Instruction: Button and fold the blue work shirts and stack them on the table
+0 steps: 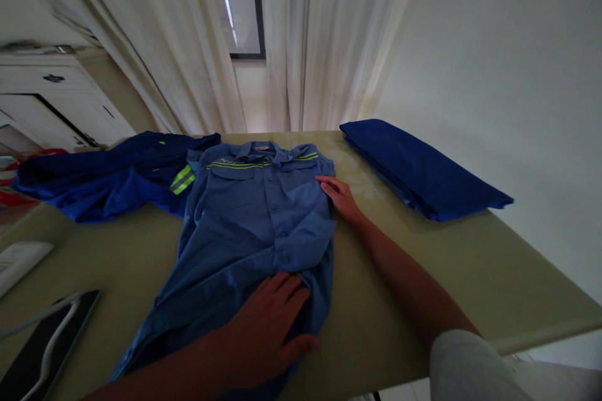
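Observation:
A light blue work shirt (244, 225) with a yellow reflective stripe across the chest lies front up and buttoned on the table (423, 276). My left hand (268, 332) rests flat on the shirt's lower part, fingers stretched out. My right hand (339, 196) lies flat at the shirt's right edge near the shoulder, its fingers extended and touching the folded-in sleeve.
A heap of dark blue garments (108, 178) with a reflective band lies at the table's back left. A folded dark blue garment (418, 172) sits at the back right. A dark tablet-like object with a white cable (47, 344) is at the front left. Curtains (305, 44) hang behind.

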{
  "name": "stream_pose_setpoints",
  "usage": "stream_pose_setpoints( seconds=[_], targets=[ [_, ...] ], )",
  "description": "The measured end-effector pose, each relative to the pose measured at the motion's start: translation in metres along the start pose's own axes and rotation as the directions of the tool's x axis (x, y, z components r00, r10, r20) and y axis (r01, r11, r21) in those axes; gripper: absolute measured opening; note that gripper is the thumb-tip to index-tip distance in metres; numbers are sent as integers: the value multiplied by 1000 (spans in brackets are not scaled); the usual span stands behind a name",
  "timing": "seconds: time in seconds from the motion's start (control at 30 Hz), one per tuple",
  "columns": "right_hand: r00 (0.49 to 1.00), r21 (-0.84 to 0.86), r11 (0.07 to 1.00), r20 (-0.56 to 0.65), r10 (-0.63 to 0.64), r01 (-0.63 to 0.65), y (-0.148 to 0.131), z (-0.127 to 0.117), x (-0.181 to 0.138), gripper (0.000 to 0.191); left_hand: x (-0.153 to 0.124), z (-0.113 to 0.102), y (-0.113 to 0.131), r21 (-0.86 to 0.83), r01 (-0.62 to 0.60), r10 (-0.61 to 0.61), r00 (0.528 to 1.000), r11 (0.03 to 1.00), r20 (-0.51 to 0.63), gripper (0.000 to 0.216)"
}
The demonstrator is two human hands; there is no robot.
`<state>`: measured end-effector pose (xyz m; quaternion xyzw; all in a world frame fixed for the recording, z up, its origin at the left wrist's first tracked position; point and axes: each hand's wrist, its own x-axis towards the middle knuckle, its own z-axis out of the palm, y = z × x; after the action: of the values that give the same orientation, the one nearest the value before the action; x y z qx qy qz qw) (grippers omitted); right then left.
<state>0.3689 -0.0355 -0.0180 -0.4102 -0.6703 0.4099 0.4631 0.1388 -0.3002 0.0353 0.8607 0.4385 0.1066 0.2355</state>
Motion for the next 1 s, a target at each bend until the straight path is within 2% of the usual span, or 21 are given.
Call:
stream_pose_setpoints(
  seconds=[0.07,0.13,0.2,0.27,0.3,0.33,0.43,0.5,0.53,0.57,0.6,0.67,0.7,0.73,0.77,0.87,0.93,1.0],
  targets=[
    [999,31,999,35,-18,17,-3,1,0,49,7,4,5,88,-68,69,998,994,-10,67],
    [996,76,997,80,-32,26,-8,1,-1,50,15,7,12,137,-242,243,970,961,8,59],
    [990,124,992,140,-29,11,-14,-1,-2,52,23,8,18,127,-471,467,882,873,65,48],
    [984,146,989,179,-12,-15,-17,-3,0,52,31,12,21,71,-599,591,799,797,111,47],
    [984,135,991,178,0,-24,-18,-6,1,52,34,16,20,38,-600,592,797,799,121,49],
    [987,108,994,162,12,-30,-18,-8,4,50,38,21,19,11,-561,556,823,828,120,50],
    [995,-13,999,86,48,-47,-18,-19,13,40,47,36,14,30,-277,276,961,960,33,52],
    [995,-76,995,75,65,-59,-20,-26,17,34,53,41,14,100,-136,141,989,986,-48,64],
    [994,-94,994,82,66,-58,-21,-29,18,32,56,41,16,139,-152,161,985,979,-62,71],
    [994,-107,993,92,63,-53,-23,-31,18,31,58,40,19,171,-229,240,969,958,-49,73],
    [993,-117,992,101,55,-43,-25,-33,18,30,60,39,22,192,-347,357,934,918,-16,70],
    [993,-137,990,113,30,-14,-30,-37,17,30,64,35,32,209,-555,560,828,805,42,58],
    [993,-150,989,115,17,1,-32,-38,16,30,65,33,36,215,-614,619,784,759,54,53],
    [993,-166,986,117,5,14,-35,-40,16,30,65,31,40,221,-642,649,759,734,50,49],
    [993,-181,983,117,-5,26,-39,-43,15,30,64,30,43,227,-645,656,754,729,37,46],
    [992,-238,969,122,-34,62,-61,-52,11,31,53,24,42,257,-591,609,793,765,11,38],
    [986,-313,943,154,-63,109,-88,-59,2,33,37,16,31,303,-486,511,860,820,-2,34],
    [973,-412,896,216,-82,167,-119,-65,-16,34,13,7,9,365,-331,370,928,870,-41,35]
  ],
)
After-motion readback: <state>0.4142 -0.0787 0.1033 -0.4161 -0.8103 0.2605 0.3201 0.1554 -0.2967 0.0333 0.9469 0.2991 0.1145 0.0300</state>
